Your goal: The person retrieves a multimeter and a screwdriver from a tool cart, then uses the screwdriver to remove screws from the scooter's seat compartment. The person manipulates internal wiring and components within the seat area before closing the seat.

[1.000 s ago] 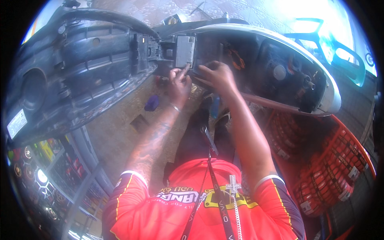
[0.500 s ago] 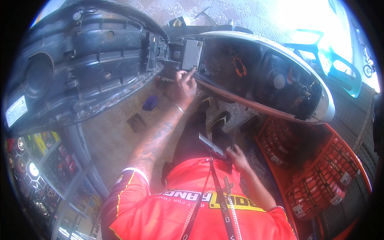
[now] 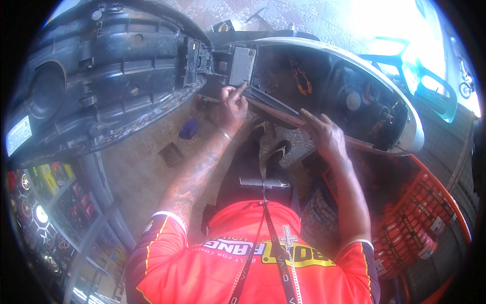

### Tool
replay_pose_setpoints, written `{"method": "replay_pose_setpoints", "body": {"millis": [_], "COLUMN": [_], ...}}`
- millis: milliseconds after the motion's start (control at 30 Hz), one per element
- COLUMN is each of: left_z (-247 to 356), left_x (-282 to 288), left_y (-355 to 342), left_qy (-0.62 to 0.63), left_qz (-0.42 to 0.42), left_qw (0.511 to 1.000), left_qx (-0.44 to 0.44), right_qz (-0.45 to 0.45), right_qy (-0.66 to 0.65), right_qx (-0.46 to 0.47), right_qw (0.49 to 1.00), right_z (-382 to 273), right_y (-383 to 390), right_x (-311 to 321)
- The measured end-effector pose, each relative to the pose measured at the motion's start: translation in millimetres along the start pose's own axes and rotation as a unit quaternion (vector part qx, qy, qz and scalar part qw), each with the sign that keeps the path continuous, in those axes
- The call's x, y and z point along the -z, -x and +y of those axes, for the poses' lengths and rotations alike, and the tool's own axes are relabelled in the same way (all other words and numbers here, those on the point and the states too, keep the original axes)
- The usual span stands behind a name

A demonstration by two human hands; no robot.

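Note:
My left hand is at the near end of the grey rectangular battery, fingers curled and a fingertip touching it; I cannot make out whether it holds anything. My right hand is raised at the near rim of the scooter's open storage compartment, fingers closed on a long thin grey rod, apparently a tool, whose far end reaches toward the battery. Orange-handled pliers lie inside the compartment. The seat's black underside is flipped over at left. A metal-topped lanyard item hangs at my waist.
A red bin of packaged items stands at lower right. A glass display case of colourful parts is at lower left. Turquoise frames are at upper right, a bicycle beyond. A purple cloth lies on the floor.
My right hand left the battery, dropped to my waist half a second ago, and is now back up at the compartment with the thin rod. My left hand stays at the battery.

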State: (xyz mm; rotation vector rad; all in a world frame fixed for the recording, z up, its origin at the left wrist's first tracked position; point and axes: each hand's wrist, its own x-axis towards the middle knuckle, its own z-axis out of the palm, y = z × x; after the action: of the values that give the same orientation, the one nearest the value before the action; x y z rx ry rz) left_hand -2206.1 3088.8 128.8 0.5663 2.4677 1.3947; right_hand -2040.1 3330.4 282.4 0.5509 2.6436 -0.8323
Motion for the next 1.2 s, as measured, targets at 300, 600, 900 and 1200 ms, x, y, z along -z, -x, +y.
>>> {"method": "replay_pose_setpoints", "body": {"millis": [300, 600, 900, 1200], "left_z": [-9.5, -9.5, -9.5, -7.2], "left_x": [-1.8, -0.8, 0.0, 1.5], "left_y": [-0.7, -0.8, -1.4, -1.3], "left_qy": [-0.034, -0.045, -0.045, -0.026], "left_qz": [-0.003, -0.005, -0.001, -0.006], "left_qw": [0.999, 0.998, 0.998, 0.999], "left_qx": [-0.033, -0.037, -0.046, -0.028], "right_qz": [-0.014, -0.011, 0.027, -0.044], "right_qy": [0.086, 0.060, 0.043, -0.011], "right_qx": [0.008, 0.017, 0.009, 0.023], "right_qw": [0.996, 0.998, 0.999, 0.999], "right_z": [17.6, 14.3, 31.9, 42.8], "right_y": [-20.5, -23.5, -41.0, -64.5], "right_x": [4.8, 1.1, 6.2, 35.5]}}
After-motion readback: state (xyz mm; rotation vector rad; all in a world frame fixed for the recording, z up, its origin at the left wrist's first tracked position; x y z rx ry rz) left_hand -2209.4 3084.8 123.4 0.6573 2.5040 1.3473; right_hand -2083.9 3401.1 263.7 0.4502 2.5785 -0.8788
